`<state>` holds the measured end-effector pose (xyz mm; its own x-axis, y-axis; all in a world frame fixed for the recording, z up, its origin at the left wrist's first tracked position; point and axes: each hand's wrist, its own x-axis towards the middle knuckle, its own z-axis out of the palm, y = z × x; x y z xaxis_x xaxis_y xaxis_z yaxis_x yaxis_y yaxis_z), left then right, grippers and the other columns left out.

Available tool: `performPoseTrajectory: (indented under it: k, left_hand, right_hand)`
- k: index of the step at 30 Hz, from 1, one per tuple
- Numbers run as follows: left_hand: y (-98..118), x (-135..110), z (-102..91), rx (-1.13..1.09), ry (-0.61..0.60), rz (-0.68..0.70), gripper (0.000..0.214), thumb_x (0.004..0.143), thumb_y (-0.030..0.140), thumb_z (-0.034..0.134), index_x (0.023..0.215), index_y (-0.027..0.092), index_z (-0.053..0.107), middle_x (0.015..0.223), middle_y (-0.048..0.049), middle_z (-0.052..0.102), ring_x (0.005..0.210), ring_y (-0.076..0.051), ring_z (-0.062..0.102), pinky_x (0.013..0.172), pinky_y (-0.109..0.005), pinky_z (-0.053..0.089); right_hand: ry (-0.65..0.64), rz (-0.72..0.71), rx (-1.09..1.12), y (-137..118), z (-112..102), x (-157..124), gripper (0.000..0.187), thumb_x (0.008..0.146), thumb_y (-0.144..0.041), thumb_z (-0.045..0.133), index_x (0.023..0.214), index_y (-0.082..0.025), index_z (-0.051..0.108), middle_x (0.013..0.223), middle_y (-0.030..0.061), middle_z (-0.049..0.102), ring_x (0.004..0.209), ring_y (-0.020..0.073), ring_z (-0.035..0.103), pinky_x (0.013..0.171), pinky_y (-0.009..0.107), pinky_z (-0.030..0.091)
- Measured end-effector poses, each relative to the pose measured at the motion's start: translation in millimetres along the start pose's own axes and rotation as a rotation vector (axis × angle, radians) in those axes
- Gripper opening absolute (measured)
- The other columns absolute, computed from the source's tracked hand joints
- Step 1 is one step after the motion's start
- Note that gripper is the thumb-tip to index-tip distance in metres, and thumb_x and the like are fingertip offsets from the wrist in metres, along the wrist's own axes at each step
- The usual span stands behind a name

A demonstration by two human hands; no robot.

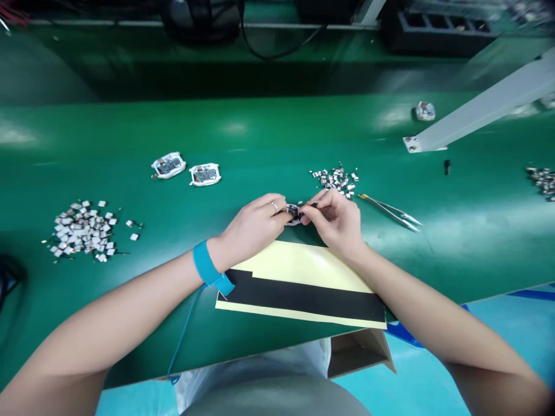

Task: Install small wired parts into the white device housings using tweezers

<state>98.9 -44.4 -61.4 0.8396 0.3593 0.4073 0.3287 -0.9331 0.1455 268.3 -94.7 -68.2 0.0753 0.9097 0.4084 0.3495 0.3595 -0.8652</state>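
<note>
Left hand: curled nearly shut, fingertips pinched on the left side of a small ring-shaped part, with a plain ring on one finger.

Right hand: also closed in a pinch, gripping the same part from the right, the two hands almost touching around it.

Held part: up between both hands, over the middle of a green bench mat; it looks dark and silvery, but the fingers hide most of it and the detail is too small to make out.

Nearest the right hand: steel tweezers lying just beside it, and a small pile of silver rectangular pieces just beyond the fingers.

Below the hands: a yellow backing sheet with black strips lying flat on the mat, its far edge just under the hands.

Left wrist: a blue wrist strap — a thin blue cord trails from it over the bench edge.

Far left: a larger pile of silver rectangular pieces, with two white-edged circuit modules beyond it.

Far right: a third pile of silver pieces and a crumpled white wad — both well away from the hands.
</note>
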Motion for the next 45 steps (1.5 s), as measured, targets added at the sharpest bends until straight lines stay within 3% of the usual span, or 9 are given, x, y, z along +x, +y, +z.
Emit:
performPoseTrajectory:
  k: [4, 9, 15, 19, 24, 28, 31, 39, 45]
  left_hand:
    - [0.4, -1.2, 1.2, -0.019, -0.003, -0.038, 0.018, 0.083, 0.013, 0.045, 0.094, 0.012, 0.059, 0.085, -0.0064, 0.060, 0.090, -0.018, 0.056, 0.078, -0.028, 0.049]
    - [3.1, 0.2, -3.7, -0.016, -0.044, -0.122, 0.020, 0.084, 0.016, 0.045, 0.099, 0.013, 0.057, 0.089, -0.0076, 0.061, 0.087, -0.019, 0.056, 0.075, -0.030, 0.049]
    - [16.2, 4.7, -26.5, -0.218, -0.234, -0.393, 0.032, 0.083, 0.017, 0.044, 0.115, 0.016, 0.048, 0.096, -0.0058, 0.060, 0.078, -0.017, 0.057, 0.069, -0.030, 0.049]
    - [11.9, 6.9, -32.5, -0.371, -0.281, -0.437, 0.053, 0.077, 0.006, 0.045, 0.127, 0.019, 0.033, 0.107, -0.0049, 0.055, 0.080, -0.014, 0.056, 0.071, -0.028, 0.048]
    - [-4.9, 14.8, -21.5, -0.479, -0.303, -0.339, 0.076, 0.076, 0.012, 0.056, 0.135, 0.026, 0.011, 0.134, -0.0030, 0.038, 0.118, -0.021, 0.034, 0.094, -0.036, 0.037]
    - [-7.8, 18.5, -11.2, -0.526, -0.385, -0.270, 0.071, 0.080, 0.018, 0.054, 0.135, 0.026, 0.009, 0.131, -0.0042, 0.042, 0.119, -0.022, 0.033, 0.096, -0.041, 0.031]
    - [-6.9, 16.9, -7.4, -0.556, -0.346, -0.287, 0.069, 0.079, 0.022, 0.057, 0.134, 0.024, 0.015, 0.122, -0.0046, 0.051, 0.113, -0.022, 0.041, 0.093, -0.039, 0.035]
    - [0.1, 7.5, -10.5, -0.753, -0.044, -0.372, 0.072, 0.070, 0.015, 0.063, 0.130, 0.023, 0.024, 0.108, -0.0049, 0.058, 0.088, -0.013, 0.060, 0.079, -0.027, 0.048]
    - [6.4, 2.1, -13.5, -0.783, -0.016, -0.364, 0.071, 0.068, 0.017, 0.064, 0.128, 0.022, 0.026, 0.108, -0.0053, 0.059, 0.086, -0.012, 0.061, 0.079, -0.025, 0.049]
  right_hand:
    - [0.240, 0.082, 0.222, 1.1, -1.5, 4.1, 0.022, 0.077, -0.020, 0.057, 0.067, -0.021, 0.036, 0.066, -0.0040, 0.054, 0.043, 0.0063, 0.055, 0.041, 0.019, 0.046]
    - [0.224, 0.048, 0.133, 4.1, -8.1, 3.7, 0.019, 0.079, -0.023, 0.054, 0.070, -0.021, 0.038, 0.070, -0.0024, 0.052, 0.055, 0.0091, 0.057, 0.048, 0.022, 0.046]
    - [-0.114, -0.004, -0.399, -7.4, -23.9, 8.7, 0.009, 0.086, -0.016, 0.036, 0.079, -0.020, 0.040, 0.066, -0.0006, 0.050, 0.060, 0.0116, 0.051, 0.057, 0.026, 0.041]
    - [-0.345, -0.035, -0.613, -15.8, -25.0, 7.6, 0.006, 0.083, -0.018, 0.046, 0.078, -0.017, 0.048, 0.074, 0.0024, 0.054, 0.067, 0.0129, 0.051, 0.059, 0.025, 0.041]
    - [-0.398, -0.131, -0.797, -18.9, -17.5, 1.2, 0.014, 0.080, -0.026, 0.054, 0.078, -0.013, 0.058, 0.072, 0.0051, 0.059, 0.068, 0.0160, 0.056, 0.061, 0.027, 0.046]
    - [-0.390, -0.313, -0.900, -19.2, -12.5, -1.6, 0.011, 0.080, -0.018, 0.053, 0.078, -0.012, 0.061, 0.074, 0.0057, 0.061, 0.070, 0.0158, 0.058, 0.065, 0.026, 0.049]
    - [-0.375, -0.355, -0.927, -18.8, -11.0, -2.9, 0.013, 0.082, -0.019, 0.051, 0.082, -0.012, 0.062, 0.076, 0.0058, 0.062, 0.069, 0.0154, 0.057, 0.064, 0.026, 0.049]
    - [-0.280, -0.461, -1.057, -31.2, -8.4, -0.7, 0.016, 0.081, -0.012, 0.044, 0.074, -0.011, 0.058, 0.073, 0.0094, 0.059, 0.068, 0.0179, 0.053, 0.057, 0.030, 0.044]
    - [-0.275, -0.577, -1.076, -40.5, -9.7, 5.4, 0.017, 0.080, -0.009, 0.041, 0.074, -0.014, 0.056, 0.067, 0.0056, 0.056, 0.063, 0.0155, 0.048, 0.055, 0.028, 0.039]
